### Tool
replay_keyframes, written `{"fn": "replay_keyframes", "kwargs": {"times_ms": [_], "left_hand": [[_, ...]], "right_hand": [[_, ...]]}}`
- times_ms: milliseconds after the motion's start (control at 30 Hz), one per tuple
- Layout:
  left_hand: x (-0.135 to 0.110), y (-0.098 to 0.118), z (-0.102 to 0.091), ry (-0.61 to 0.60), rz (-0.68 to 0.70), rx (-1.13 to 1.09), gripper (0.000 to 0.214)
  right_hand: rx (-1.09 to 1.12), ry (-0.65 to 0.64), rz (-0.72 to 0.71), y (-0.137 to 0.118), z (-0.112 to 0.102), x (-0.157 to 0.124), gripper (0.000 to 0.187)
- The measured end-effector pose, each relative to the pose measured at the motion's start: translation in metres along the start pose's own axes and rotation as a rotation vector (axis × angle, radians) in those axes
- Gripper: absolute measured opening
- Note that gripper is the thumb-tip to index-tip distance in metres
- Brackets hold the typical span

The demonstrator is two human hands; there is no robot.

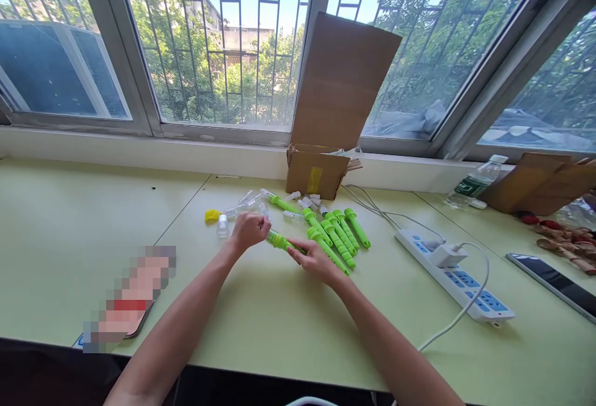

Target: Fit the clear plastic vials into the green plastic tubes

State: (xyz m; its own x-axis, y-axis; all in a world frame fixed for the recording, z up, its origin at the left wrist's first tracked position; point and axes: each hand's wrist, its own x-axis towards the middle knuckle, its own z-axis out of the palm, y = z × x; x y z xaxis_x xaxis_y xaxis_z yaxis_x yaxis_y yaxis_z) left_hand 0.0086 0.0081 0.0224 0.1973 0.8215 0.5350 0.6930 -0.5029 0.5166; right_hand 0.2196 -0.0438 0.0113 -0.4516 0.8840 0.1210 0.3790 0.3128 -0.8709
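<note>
Over the middle of the table, my left hand (251, 232) is closed around the clear far end of a bright green plastic tube (278, 240). My right hand (316, 261) grips the same tube by its green body, thumb and fingers wrapped round it. The end inside my left fist is hidden. Just beyond my right hand lie several similar green tubes (342, 235), some with ribbed bodies. Clear plastic tubes (246, 202) are scattered behind my left hand. Left of it are a clear cap (223, 226) and a small yellow piece (213, 215).
An open cardboard box (310, 173) stands against the windowsill. On the right are a white power strip (459, 279) with cables, a water bottle (477, 181), a phone (554, 282) and wooden pieces (559, 238). A blurred phone-like object (135, 294) lies left.
</note>
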Motion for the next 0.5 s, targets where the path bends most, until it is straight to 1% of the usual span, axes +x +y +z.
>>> {"fn": "replay_keyframes", "kwargs": {"times_ms": [100,133,167,233,333,367,433,500], "left_hand": [[-0.003,0.002,-0.001,-0.024,0.09,0.048,0.039],[-0.004,0.002,0.0,-0.038,0.103,0.064,0.039],[-0.004,0.002,0.0,-0.051,0.109,0.077,0.039],[-0.004,0.0,0.0,-0.056,0.113,0.091,0.04],[-0.002,-0.004,0.001,-0.037,0.095,0.038,0.042],[-0.002,-0.005,0.002,-0.041,0.069,-0.013,0.043],[0.0,-0.008,0.005,-0.073,-0.037,-0.152,0.048],[0.0,-0.01,0.009,-0.127,-0.192,-0.304,0.054]], "right_hand": [[0.191,-0.171,0.17,-0.002,-0.007,-0.003,0.062],[0.217,-0.201,0.2,-0.002,-0.008,-0.004,0.063],[0.218,-0.201,0.207,-0.002,-0.007,-0.005,0.064],[0.135,-0.138,0.149,0.0,-0.003,-0.005,0.059],[-0.168,0.093,-0.036,0.006,0.006,-0.003,0.045],[-0.3,0.159,-0.064,0.009,0.009,-0.003,0.043],[-0.568,0.254,-0.099,0.013,0.011,-0.001,0.04],[-0.797,0.303,-0.128,0.016,0.01,-0.001,0.038]]}}
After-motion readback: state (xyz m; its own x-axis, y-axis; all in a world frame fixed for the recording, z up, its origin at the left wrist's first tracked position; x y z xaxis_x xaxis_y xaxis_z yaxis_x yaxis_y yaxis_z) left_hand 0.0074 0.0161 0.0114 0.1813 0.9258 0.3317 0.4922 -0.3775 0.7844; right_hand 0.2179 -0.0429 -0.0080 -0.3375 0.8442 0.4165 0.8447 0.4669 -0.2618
